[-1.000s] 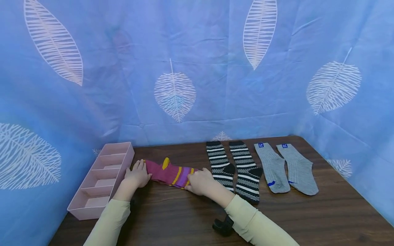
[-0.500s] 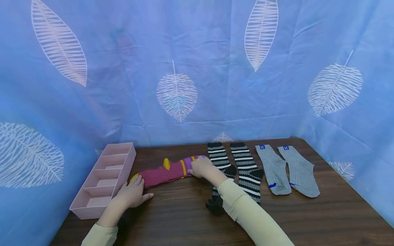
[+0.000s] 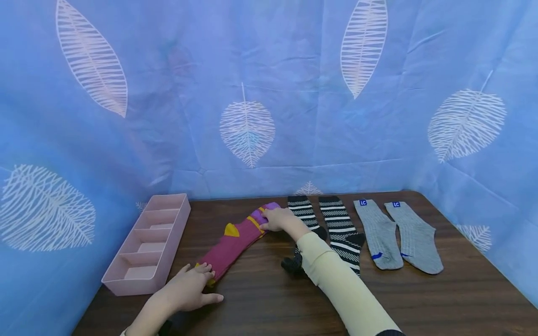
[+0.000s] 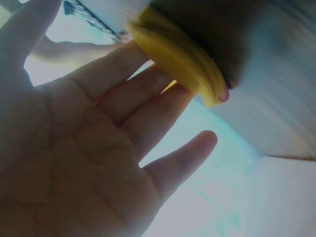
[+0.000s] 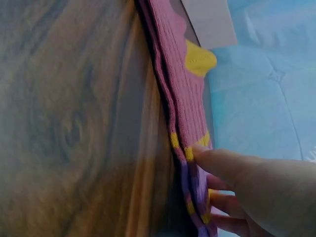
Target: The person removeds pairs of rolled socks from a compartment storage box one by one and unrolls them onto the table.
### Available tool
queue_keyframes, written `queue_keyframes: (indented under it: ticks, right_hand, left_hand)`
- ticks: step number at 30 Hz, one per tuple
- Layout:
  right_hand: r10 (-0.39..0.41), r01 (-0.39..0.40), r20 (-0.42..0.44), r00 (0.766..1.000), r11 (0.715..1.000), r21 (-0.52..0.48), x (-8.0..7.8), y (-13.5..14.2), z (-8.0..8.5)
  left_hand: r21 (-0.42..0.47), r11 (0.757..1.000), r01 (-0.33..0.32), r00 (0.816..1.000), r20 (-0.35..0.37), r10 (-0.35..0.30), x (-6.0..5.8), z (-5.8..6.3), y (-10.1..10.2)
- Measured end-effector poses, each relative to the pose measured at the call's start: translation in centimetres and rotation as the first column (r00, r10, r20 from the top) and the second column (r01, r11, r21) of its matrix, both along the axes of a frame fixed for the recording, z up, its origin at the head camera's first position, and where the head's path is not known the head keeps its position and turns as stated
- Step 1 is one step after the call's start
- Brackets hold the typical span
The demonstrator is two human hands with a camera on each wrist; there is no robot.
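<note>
A pair of maroon socks (image 3: 236,241) with yellow heel and toe and purple striped cuffs lies slantwise on the table, one sock stacked on the other. My left hand (image 3: 187,285) rests its straight fingers on the yellow toe (image 4: 182,59), thumb spread to the side. At the cuff end, my right hand (image 3: 280,219) pinches the socks; in the right wrist view the thumb (image 5: 217,160) lies on the cuff edge, with fingers curled at its far side. Both layers of the pair show there as two edges.
A pink four-sided box divided into compartments (image 3: 170,261) stands at the left. Right of the hands lie two black-and-white striped socks (image 3: 336,219) and two grey socks (image 3: 416,238) on the dark wooden table (image 3: 269,298). A blue leaf-patterned cloth (image 3: 286,130) hangs behind.
The maroon socks have turned from nearly level to a slant: the toe end came nearer with my left hand, while the cuff end went up and away with my right hand.
</note>
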State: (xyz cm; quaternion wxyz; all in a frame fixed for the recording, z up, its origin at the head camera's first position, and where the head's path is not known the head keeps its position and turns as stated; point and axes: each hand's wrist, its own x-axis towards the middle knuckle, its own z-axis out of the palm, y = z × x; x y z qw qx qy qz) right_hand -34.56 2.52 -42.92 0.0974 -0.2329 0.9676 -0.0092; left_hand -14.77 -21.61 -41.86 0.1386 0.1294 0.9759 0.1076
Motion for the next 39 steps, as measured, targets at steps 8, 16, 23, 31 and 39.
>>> queue_keyframes:
  ticks: [8, 16, 23, 31, 39]
  right_hand:
    - [0.066, -0.059, 0.094, 0.993, 0.996, -0.068, -1.9, 0.6, 0.6]
    - [0.113, -0.090, 0.185, 0.976, 0.987, -0.130, -3.5, 1.8, 0.6]
    - [0.126, -0.095, 0.228, 0.965, 0.985, -0.142, -4.7, 2.4, 0.8]
    - [0.105, -0.031, 0.312, 0.944, 0.972, -0.233, -5.6, 2.3, 1.4]
    - [0.158, -0.080, 0.328, 0.932, 0.968, -0.237, -7.1, 1.9, 1.1]
  left_hand:
    - [-0.008, 0.980, 0.196, 0.980, -0.034, -0.197, 0.5, 0.3, 1.2]
    - [-0.011, 0.941, 0.339, 0.940, -0.044, -0.339, 0.4, 0.4, 3.5]
    - [-0.036, 0.893, 0.448, 0.891, -0.057, -0.449, -0.5, 0.5, 6.3]
    - [-0.089, 0.853, 0.514, 0.852, -0.066, -0.520, -1.3, 0.4, 8.8]
    - [-0.114, 0.852, 0.510, 0.850, -0.085, -0.520, -2.1, 0.1, 10.4]
